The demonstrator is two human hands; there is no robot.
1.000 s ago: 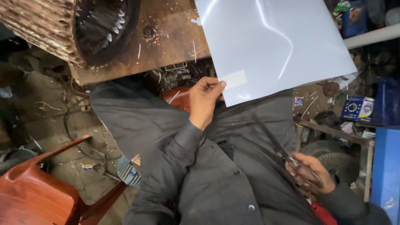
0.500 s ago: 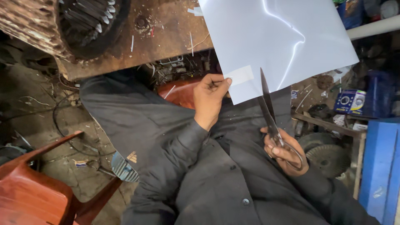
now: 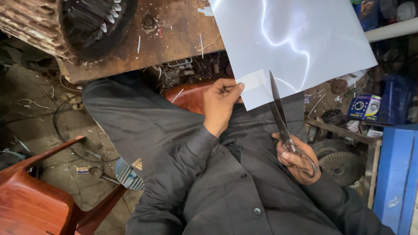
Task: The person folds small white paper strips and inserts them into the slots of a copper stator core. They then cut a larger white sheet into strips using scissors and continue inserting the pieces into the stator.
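Large white glossy sheet (image 3: 296, 43) held up at centre-right, its near-left corner pinched between thumb and fingers of the left hand (image 3: 221, 104). A pale tape patch (image 3: 251, 80) sits at that corner. Scissors (image 3: 283, 124), long dark blades nearly closed (tips pointing far, at the sheet's near edge), gripped by the right hand (image 3: 296, 159) through the loop handles. Beneath: dark trousers and jacket. Far left, rusty table (image 3: 174, 39) bearing a motor stator (image 3: 82, 26). Near left, red plastic chair (image 3: 39, 204). Right, blue cabinet (image 3: 398, 174).
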